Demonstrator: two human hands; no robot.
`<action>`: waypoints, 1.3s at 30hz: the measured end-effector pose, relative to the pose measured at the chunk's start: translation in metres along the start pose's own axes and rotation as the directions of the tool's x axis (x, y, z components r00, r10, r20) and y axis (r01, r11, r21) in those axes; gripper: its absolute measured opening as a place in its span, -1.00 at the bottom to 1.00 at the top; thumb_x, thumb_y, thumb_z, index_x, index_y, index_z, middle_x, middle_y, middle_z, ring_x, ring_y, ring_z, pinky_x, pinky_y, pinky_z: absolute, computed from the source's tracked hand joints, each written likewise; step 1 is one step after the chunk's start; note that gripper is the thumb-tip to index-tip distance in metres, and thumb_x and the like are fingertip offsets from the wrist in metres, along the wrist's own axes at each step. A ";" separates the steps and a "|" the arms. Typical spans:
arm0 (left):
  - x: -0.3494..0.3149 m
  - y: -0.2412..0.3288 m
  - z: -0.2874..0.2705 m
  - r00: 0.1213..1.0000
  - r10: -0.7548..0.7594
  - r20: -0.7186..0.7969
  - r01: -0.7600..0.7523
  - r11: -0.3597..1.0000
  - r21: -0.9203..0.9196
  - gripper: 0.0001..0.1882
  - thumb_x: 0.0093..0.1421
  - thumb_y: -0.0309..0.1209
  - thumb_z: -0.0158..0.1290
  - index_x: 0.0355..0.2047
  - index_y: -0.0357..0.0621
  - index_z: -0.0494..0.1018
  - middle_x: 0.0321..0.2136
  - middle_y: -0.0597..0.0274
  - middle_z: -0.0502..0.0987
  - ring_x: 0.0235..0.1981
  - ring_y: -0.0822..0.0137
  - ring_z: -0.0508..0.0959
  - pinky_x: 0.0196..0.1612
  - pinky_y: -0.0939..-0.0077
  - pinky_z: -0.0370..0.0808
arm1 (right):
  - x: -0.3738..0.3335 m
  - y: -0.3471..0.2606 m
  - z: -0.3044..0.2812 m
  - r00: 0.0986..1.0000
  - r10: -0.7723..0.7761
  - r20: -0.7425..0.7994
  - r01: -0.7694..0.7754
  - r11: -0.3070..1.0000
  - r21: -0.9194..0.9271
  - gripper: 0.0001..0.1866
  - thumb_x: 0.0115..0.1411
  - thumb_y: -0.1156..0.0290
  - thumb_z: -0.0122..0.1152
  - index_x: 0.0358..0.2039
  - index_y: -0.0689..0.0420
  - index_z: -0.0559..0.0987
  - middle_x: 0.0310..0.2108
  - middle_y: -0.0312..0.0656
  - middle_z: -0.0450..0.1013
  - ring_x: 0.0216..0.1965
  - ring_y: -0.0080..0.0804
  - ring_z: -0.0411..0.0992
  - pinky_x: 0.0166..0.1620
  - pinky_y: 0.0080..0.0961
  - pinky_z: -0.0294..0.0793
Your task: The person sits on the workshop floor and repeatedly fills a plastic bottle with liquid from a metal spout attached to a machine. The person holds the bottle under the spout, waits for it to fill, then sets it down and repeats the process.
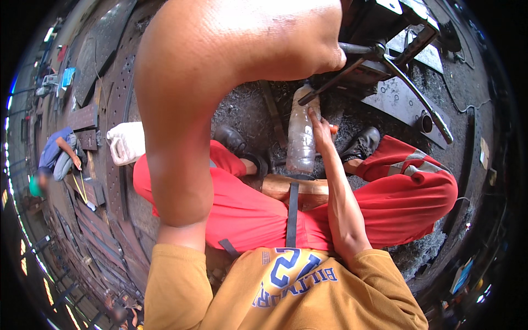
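My right hand point(320, 129) is wrapped round a clear plastic bottle point(301, 140), its narrow end pointing away from me toward the machine. A small orange piece point(334, 129) shows beside that hand. My left arm arches across the top of the view. At its end my left hand point(334, 59), mostly hidden by the forearm, closes on one spoke of a lever handle point(357, 48). This lever belongs to a dark drill-like machine point(379, 22). Another spoke point(421, 99) slants down to the right, and a third point(330, 82) reaches over the bottle's top.
I sit low on a wooden block point(278, 187), legs spread. A white jug point(126, 143) stands left of my knee. Under the machine lies a metal plate point(404, 102) with holes. Metal shavings point(423, 250) litter the ground. Another person point(58, 154) crouches far left among steel plates.
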State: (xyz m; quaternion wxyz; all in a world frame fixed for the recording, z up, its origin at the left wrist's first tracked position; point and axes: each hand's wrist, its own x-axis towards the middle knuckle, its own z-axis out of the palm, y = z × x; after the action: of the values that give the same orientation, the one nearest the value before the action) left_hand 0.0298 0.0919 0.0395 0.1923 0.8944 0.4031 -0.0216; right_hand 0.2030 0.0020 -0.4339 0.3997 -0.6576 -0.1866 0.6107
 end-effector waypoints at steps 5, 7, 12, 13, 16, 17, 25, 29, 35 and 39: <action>-0.005 0.003 -0.011 0.996 -0.052 0.074 0.054 0.998 -0.025 -0.56 0.29 -0.16 0.09 -0.41 -0.40 0.60 -0.49 -0.22 0.57 -0.41 -0.10 0.62 -0.32 0.16 0.54 | 0.005 0.006 0.006 1.000 -0.020 0.021 0.021 0.999 -0.036 -0.09 0.20 -0.20 0.36 0.17 0.46 0.46 -0.03 0.06 0.54 -0.06 -0.25 0.53 0.02 -0.33 0.51; -0.001 0.004 -0.017 0.988 -0.069 0.138 0.076 0.996 -0.050 -0.56 0.29 -0.16 0.09 -0.41 -0.40 0.60 -0.49 -0.22 0.57 -0.42 -0.10 0.61 -0.32 0.16 0.54 | 0.005 0.007 0.006 1.000 -0.014 0.015 0.014 0.999 -0.032 -0.10 0.20 -0.19 0.36 0.17 0.46 0.46 -0.03 0.05 0.54 -0.05 -0.25 0.53 0.02 -0.33 0.51; 0.005 0.003 -0.022 0.960 -0.122 0.253 0.153 0.983 -0.106 -0.52 0.31 -0.14 0.08 -0.42 -0.44 0.57 -0.52 -0.28 0.53 -0.44 -0.13 0.60 -0.35 0.16 0.53 | -0.001 -0.001 0.008 1.000 0.007 -0.001 -0.007 0.999 -0.042 -0.11 0.21 -0.18 0.36 0.16 0.46 0.47 -0.04 0.04 0.55 -0.07 -0.25 0.53 0.02 -0.32 0.51; 0.005 0.005 -0.020 0.965 -0.124 0.229 0.147 0.986 -0.085 -0.52 0.32 -0.14 0.08 -0.43 -0.45 0.57 -0.52 -0.28 0.53 -0.44 -0.13 0.60 -0.36 0.16 0.53 | -0.001 -0.002 0.008 1.000 0.009 -0.001 -0.009 0.999 -0.050 -0.12 0.21 -0.18 0.36 0.15 0.46 0.47 -0.05 0.03 0.55 -0.07 -0.25 0.53 0.01 -0.32 0.51; -0.005 0.007 -0.012 0.985 -0.104 0.138 0.110 0.993 -0.038 -0.52 0.32 -0.15 0.08 -0.43 -0.45 0.57 -0.52 -0.28 0.53 -0.44 -0.13 0.60 -0.36 0.16 0.53 | -0.001 -0.001 0.010 1.000 0.000 0.027 0.001 0.999 -0.049 -0.13 0.22 -0.17 0.35 0.13 0.46 0.48 -0.06 0.03 0.56 -0.09 -0.25 0.53 0.00 -0.33 0.51; -0.009 0.008 -0.011 0.988 -0.101 0.115 0.106 0.994 -0.031 -0.52 0.32 -0.15 0.08 -0.43 -0.45 0.57 -0.52 -0.28 0.53 -0.44 -0.12 0.60 -0.36 0.16 0.53 | 0.000 0.001 0.011 0.999 -0.007 0.042 0.009 0.999 -0.044 -0.14 0.22 -0.17 0.35 0.13 0.47 0.49 -0.07 0.03 0.56 -0.10 -0.26 0.53 0.00 -0.34 0.51; -0.007 0.007 0.001 0.997 -0.055 0.056 0.056 0.998 -0.013 -0.53 0.32 -0.16 0.08 -0.43 -0.44 0.57 -0.52 -0.28 0.53 -0.44 -0.12 0.60 -0.36 0.16 0.53 | 0.004 0.003 0.007 0.999 -0.045 0.010 0.046 0.986 -0.158 -0.15 0.21 -0.17 0.33 0.12 0.46 0.51 -0.06 0.07 0.57 -0.07 -0.21 0.54 0.05 -0.34 0.48; -0.009 0.006 0.004 0.998 -0.054 0.040 0.055 0.998 -0.006 -0.53 0.32 -0.16 0.08 -0.43 -0.44 0.57 -0.52 -0.28 0.53 -0.44 -0.12 0.61 -0.36 0.16 0.53 | -0.011 -0.014 0.012 0.993 -0.117 0.007 0.112 0.927 -0.358 -0.17 0.19 -0.14 0.34 0.13 0.43 0.52 -0.01 0.15 0.57 -0.01 -0.12 0.56 0.12 -0.32 0.44; -0.008 0.007 0.009 0.999 -0.035 0.022 0.035 0.999 -0.001 -0.54 0.33 -0.16 0.08 -0.43 -0.44 0.57 -0.52 -0.27 0.53 -0.44 -0.12 0.61 -0.36 0.16 0.53 | 0.004 0.004 0.012 0.958 -0.272 -0.089 0.179 0.813 -0.554 -0.08 0.14 -0.26 0.26 0.15 0.42 0.51 0.05 0.37 0.52 0.16 0.25 0.47 0.22 -0.11 0.38; -0.010 0.006 0.011 0.999 -0.042 0.017 0.042 0.999 0.000 -0.54 0.33 -0.17 0.08 -0.43 -0.44 0.57 -0.52 -0.27 0.53 -0.44 -0.12 0.61 -0.36 0.16 0.53 | -0.002 0.000 0.015 0.960 -0.268 -0.085 0.172 0.799 -0.576 -0.01 0.12 -0.33 0.22 0.16 0.43 0.49 0.07 0.42 0.48 0.19 0.32 0.43 0.24 -0.05 0.36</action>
State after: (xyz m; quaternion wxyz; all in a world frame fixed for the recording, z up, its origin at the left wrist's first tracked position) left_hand 0.0291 0.0774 0.0331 0.1955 0.8854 0.4204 -0.0329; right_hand 0.1888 0.0055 -0.4317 0.2701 -0.7670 -0.4005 0.4222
